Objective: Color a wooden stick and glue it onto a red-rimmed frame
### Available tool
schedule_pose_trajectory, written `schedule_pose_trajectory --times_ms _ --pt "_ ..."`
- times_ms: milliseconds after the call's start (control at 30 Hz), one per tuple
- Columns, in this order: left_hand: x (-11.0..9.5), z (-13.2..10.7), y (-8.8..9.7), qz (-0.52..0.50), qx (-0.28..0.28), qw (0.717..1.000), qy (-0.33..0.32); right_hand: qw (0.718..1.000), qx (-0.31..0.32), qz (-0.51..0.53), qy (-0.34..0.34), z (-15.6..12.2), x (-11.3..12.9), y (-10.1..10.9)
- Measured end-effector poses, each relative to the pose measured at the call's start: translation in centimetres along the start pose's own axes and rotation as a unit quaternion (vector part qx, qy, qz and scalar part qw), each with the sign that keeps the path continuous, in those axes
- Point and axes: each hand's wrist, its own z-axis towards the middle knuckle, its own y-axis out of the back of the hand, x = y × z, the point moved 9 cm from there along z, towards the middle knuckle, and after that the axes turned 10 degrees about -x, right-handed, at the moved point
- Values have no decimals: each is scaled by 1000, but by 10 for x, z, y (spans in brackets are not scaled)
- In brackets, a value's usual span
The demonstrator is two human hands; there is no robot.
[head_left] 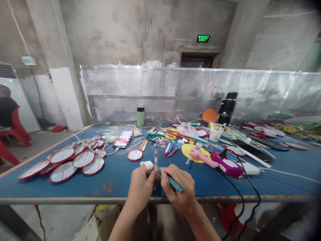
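My left hand (142, 177) is closed round the lower end of a narrow flat stick (155, 156), which stands up from my fingers and carries pinkish and darker bands. A white wrap (147, 165) covers one finger of that hand. In my right hand (179, 187), gripped like a pen, is a teal marker (176, 185); its front end points at the stick, and my fingers partly hide it. Whether the tip touches the stick I cannot tell. Just beyond my hands lies a round red-rimmed disc (134, 155) beside several coloured markers (168, 148).
Red-rimmed discs (64, 172) are piled at left near a phone (123, 138) with a cable. A purple-and-pink glue gun (227, 164) rests on the right, its black cords hanging over the front edge. A green bottle (140, 117) and black flask (227, 108) stand behind.
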Motion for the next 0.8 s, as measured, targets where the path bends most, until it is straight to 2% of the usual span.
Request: schedule_pose_trajectory --times_ms 800 --pt "4 0 -1 -9 6 1000 -1 1000 -8 10 0 -1 1 2"
